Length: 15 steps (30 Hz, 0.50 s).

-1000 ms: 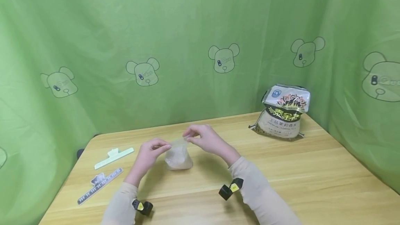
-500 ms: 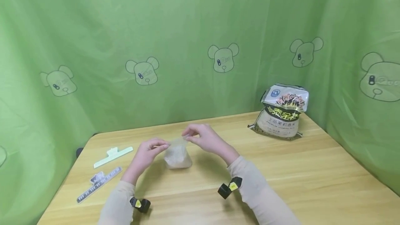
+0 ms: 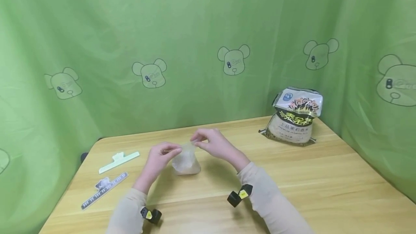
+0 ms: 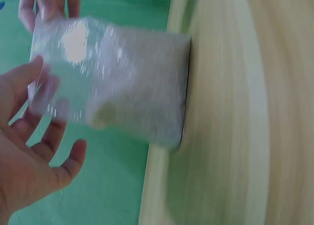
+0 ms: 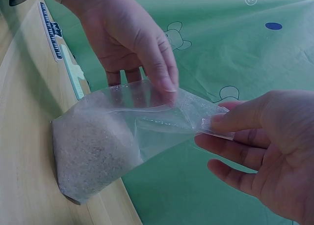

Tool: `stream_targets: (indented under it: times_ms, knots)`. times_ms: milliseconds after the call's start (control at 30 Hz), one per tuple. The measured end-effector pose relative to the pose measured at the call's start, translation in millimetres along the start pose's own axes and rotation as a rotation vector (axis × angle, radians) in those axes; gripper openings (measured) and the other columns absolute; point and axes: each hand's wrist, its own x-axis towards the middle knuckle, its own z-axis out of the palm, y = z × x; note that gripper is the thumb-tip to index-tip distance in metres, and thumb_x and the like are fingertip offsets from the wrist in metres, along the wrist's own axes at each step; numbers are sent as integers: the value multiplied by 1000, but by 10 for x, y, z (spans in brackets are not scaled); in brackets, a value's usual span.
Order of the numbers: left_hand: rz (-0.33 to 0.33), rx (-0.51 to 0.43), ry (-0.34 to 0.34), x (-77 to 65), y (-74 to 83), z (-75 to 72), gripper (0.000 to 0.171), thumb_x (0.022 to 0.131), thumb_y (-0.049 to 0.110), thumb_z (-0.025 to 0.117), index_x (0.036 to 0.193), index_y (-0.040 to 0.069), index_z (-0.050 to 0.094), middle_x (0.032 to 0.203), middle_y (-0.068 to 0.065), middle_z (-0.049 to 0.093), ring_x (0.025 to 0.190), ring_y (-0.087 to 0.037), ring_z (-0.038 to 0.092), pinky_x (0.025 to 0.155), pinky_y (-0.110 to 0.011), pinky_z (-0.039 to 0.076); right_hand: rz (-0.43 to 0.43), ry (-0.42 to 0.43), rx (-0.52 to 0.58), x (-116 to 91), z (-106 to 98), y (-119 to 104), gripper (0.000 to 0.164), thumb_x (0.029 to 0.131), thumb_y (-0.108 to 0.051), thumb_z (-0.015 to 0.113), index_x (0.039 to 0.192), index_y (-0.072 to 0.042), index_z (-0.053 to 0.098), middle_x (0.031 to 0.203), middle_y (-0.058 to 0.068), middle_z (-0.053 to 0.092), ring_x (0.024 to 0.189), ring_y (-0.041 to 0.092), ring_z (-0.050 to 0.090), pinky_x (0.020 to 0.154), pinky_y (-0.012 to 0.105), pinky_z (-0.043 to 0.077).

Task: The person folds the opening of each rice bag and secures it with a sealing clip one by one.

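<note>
A small clear plastic bag [image 3: 186, 163] of rice stands on the table, its filled bottom resting on the wood and its upper part raised. My left hand [image 3: 159, 159] pinches the top on the left side between thumb and fingers. At the other top corner, my right hand [image 3: 216, 144] grips the film, thumb against the index finger. In the right wrist view white grains [image 5: 95, 149] fill the lower part, and the film above them is slack and creased. The left wrist view has the left hand's thumb and fingers [image 4: 29, 70] on either side of the film.
Left of the hands lie a pale green bar clip [image 3: 119, 161] and a dark piano-key-patterned bar clip [image 3: 104, 191]. A large printed rice bag [image 3: 292, 118] stands at the table's back right corner. Green curtains [image 3: 195, 21] enclose the wooden table [image 3: 325, 183].
My left hand has shifted slightly to the right along the top of the plastic bag. The right hand keeps its grip in nearly the same place.
</note>
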Motion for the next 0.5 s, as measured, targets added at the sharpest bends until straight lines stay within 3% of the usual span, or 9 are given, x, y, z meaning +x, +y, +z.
stream_targets:
  times_ms: [267,500]
  knots:
    - [15,-73,120,-70,148,182,20,86,21,74,101,8,74,107,-10,74,103,-21,68,94,-37,55,-15,7,-12,5,25,0,12,90,-9,66,102,-9,68,98,5,74,94,18,69,93,37,55]
    - [57,-43,175,-82,205,239,16,86,20,73,96,8,74,101,-9,75,101,-23,68,96,-42,53,-25,9,-11,4,28,22,11,90,-8,66,101,-10,68,98,5,74,92,17,69,93,36,55]
